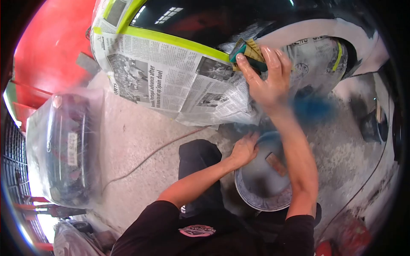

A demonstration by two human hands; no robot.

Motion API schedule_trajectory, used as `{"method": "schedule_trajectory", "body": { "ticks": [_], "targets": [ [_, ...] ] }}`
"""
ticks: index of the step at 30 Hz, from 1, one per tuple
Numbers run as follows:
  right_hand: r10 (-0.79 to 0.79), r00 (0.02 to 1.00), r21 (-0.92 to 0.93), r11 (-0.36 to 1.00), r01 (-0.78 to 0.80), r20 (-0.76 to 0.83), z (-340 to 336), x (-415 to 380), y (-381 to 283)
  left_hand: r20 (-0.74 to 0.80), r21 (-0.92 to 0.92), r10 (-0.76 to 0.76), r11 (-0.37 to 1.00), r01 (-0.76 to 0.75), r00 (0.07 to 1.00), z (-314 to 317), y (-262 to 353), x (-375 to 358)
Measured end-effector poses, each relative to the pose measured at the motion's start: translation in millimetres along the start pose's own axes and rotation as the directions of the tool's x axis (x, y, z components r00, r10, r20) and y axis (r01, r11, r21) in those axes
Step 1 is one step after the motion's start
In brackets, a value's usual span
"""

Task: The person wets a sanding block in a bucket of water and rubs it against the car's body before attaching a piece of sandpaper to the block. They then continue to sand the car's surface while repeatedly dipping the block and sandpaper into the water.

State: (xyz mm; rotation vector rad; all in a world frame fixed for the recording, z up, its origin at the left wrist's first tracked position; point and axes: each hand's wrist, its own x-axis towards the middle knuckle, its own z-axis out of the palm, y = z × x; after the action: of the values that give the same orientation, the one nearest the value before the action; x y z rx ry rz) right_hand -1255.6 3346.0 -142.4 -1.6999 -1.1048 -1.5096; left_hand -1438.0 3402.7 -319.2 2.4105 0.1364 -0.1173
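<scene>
My right hand (270, 79) grips a teal sanding block (260, 65) with yellowish sandpaper (252, 49) around it, pressed to the dark car panel (192, 25) just above the edge of the masking tape (179, 45). The fingers look wet, and a whitish wet smear surrounds the paper. Lower down, my left hand (244, 150) is closed at the rim of a round bucket (256, 204). From its fingertips a blue cloth-like thing (314, 109), smeared by motion, runs behind my right forearm. Greyish water and a brown block (276, 164) show in the bucket.
Newspaper (171, 81) masks the lower car side, beside a pale-pink wheel arch (307, 32). A hose (158, 149) crosses the concrete floor. A plastic-wrapped car bumper with a plate (72, 149) stands left. A dark bucket (373, 126) sits right; a red object (354, 234) lies lower right.
</scene>
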Motion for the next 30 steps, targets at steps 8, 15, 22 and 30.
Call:
{"method": "schedule_trajectory", "body": {
  "ticks": [8,15,22,30],
  "targets": [
    [0.055,0.998,0.004,0.999,-0.054,-0.024,2.3,-5.3,-0.5,0.003,-0.001,-0.002,1.0,0.002,1.0,-1.4,2.2,1.3],
    [0.15,0.987,0.051,0.988,-0.147,-0.064,3.6,-11.8,-1.0,-0.031,0.001,0.021,1.0,-0.02,0.999,-3.0,1.6,-1.5],
    [0.074,0.996,-0.003,0.997,-0.074,-0.043,4.4,-14.0,2.4,-0.001,-0.008,-0.016,1.0,0.016,1.0,-6.2,2.7,0.1],
    [0.082,0.996,0.042,0.996,-0.081,-0.028,-2.5,-11.3,3.1,-0.007,-0.029,0.009,1.0,-0.009,1.0,-3.4,2.0,-1.2]
  ]
}}
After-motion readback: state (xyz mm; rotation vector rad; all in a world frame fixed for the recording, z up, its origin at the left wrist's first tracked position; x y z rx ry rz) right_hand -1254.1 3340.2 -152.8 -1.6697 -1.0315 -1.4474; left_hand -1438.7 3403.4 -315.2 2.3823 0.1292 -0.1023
